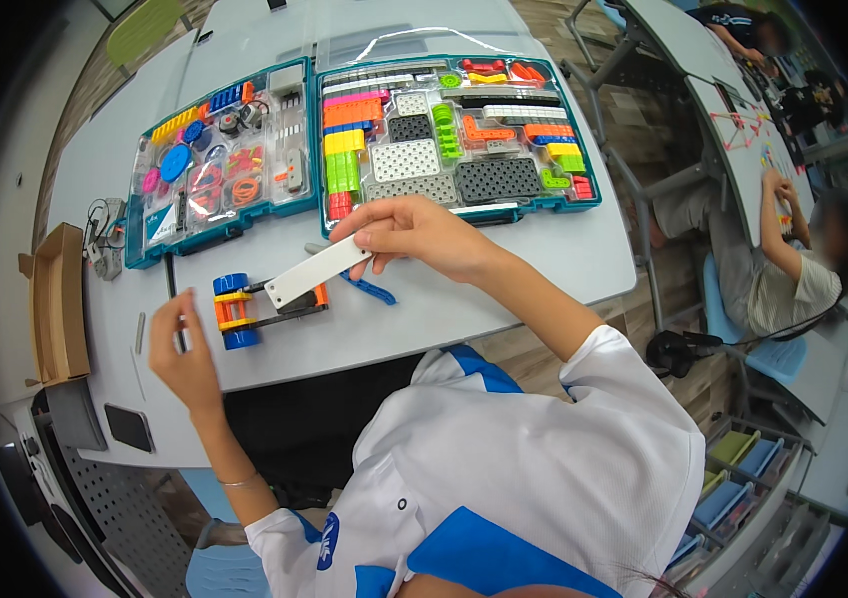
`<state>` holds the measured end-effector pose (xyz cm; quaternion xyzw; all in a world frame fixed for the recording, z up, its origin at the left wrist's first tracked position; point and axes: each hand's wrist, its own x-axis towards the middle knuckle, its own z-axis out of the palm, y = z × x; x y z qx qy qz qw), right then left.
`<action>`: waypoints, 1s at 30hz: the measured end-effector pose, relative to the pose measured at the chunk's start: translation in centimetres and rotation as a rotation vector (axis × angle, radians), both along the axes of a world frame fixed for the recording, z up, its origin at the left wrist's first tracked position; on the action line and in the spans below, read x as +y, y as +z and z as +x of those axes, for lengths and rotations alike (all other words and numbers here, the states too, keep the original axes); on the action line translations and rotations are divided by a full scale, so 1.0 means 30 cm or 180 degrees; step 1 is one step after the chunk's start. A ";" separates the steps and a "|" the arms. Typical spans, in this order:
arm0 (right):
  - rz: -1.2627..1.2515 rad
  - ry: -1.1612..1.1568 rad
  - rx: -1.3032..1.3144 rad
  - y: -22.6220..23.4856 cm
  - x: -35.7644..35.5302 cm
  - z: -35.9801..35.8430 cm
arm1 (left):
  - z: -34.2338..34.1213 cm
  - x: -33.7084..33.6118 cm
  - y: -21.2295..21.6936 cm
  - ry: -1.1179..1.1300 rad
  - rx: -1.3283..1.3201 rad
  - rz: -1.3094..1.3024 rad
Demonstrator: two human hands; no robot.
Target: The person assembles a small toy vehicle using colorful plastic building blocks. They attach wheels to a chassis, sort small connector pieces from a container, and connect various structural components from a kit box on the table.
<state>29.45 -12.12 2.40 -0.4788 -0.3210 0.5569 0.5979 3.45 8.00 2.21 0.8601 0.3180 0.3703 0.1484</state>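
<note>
White beam pinched above wheeled model, centre of frame.
The white beam (316,271) is pinched by the right hand (414,237) over the wheeled model (255,307); a small dark part, too small to identify, is held by the left hand (183,357) at lower left. Two parts cases (364,140) are laid open at upper centre.

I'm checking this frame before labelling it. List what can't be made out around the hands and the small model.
- Head view: the left hand pinches something too small to identify.
- The model: its middle is hidden under the white plate held by the right hand.
- The blue piece is partly hidden by that plate.
- Small parts in the left tray: too tiny.
</note>
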 end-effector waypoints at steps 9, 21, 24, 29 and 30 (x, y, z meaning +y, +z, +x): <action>0.0135 -0.0042 -0.0573 -0.057 0.033 -0.026 | -0.343 0.330 -0.340 0.1137 0.0824 0.1135; -0.0050 -0.0379 -0.0417 -0.071 0.054 0.016 | -0.308 0.391 -0.256 0.0979 0.0529 0.0585; -0.0017 -0.0340 -0.0310 -0.068 0.056 0.027 | -0.339 0.424 -0.272 0.0997 0.0282 0.0286; -0.0081 -0.0447 -0.0467 -0.041 0.053 0.016 | -0.344 0.427 -0.288 0.1075 0.0181 0.0248; -0.0069 -0.0460 -0.0437 -0.051 0.047 0.017 | -0.346 0.427 -0.282 0.1109 0.0334 0.0291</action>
